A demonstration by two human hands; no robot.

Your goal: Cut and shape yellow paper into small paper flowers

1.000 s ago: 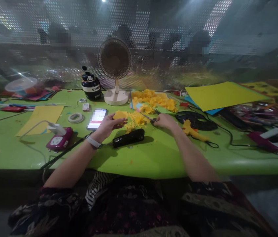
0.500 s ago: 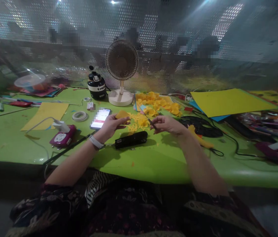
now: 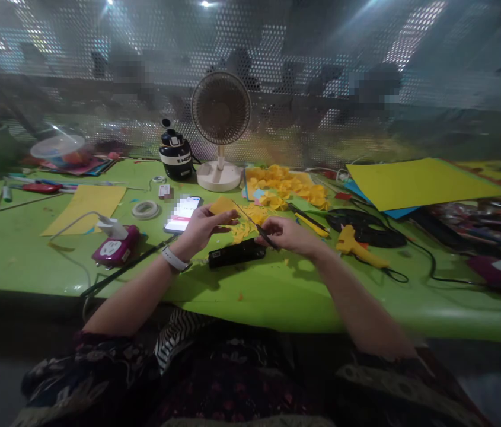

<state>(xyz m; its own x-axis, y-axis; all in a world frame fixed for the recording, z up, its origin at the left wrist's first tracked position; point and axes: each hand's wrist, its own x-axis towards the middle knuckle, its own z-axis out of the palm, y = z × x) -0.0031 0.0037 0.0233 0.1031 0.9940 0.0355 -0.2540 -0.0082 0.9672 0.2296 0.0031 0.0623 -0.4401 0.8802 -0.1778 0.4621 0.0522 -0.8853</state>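
My left hand [image 3: 201,227] pinches a small piece of yellow paper [image 3: 223,206] between thumb and fingers. In my right hand [image 3: 286,232] is a pair of scissors [image 3: 262,232], closed around the dark handles, with the thin blades pointing up and left toward the paper. Whether the blades touch the paper I cannot tell. Yellow paper scraps [image 3: 243,230] lie on the table below and between both hands. A black stapler-like tool [image 3: 236,254] rests just in front of them. Behind the scraps sits a heap of yellow paper flowers [image 3: 283,182].
A phone [image 3: 183,213] lies beside my left wrist. The fan [image 3: 220,177] and a black bottle [image 3: 176,157] stand at the back. To the right are a yellow glue gun [image 3: 359,248], a cutter knife [image 3: 310,220] and large yellow sheets [image 3: 423,182]. A purple power adapter [image 3: 117,246] sits left.
My right hand has brought the scissors left and closer to the yellow paper, uncovering the cutter knife. My left hand keeps its hold. The view has shifted slightly.
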